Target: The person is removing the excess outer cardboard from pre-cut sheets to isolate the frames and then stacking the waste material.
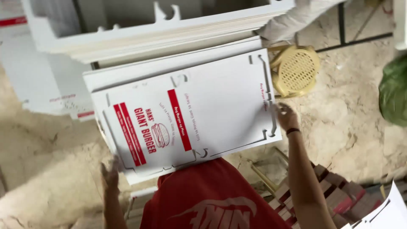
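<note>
- I am looking down at a flat, unfolded white carton blank (190, 123) with red stripes, red lettering and a small burger drawing; it is lying printed side up on top of a stack of similar white sheets (169, 68), just above the red shirt (212, 195)
- The blank is showing die-cut slots and tabs along its right and lower edges
- My right hand (286, 116) is touching the right edge of the blank near a cut-out notch, fingers loosely spread; I cannot tell whether they are pinching the sheet
- My left hand (110, 174) is resting at the lower left corner of the blank; it is blurring, fingers appearing extended, grip not discernible
- A yellow plastic stool (296, 70) is standing just beside the right edge, close to my right hand
- A thicker pile of white sheets (148, 34) is lying beyond the stack
- Folded red-and-white cartons (339, 195) are lying at lower right on the sandy floor (51, 169)
</note>
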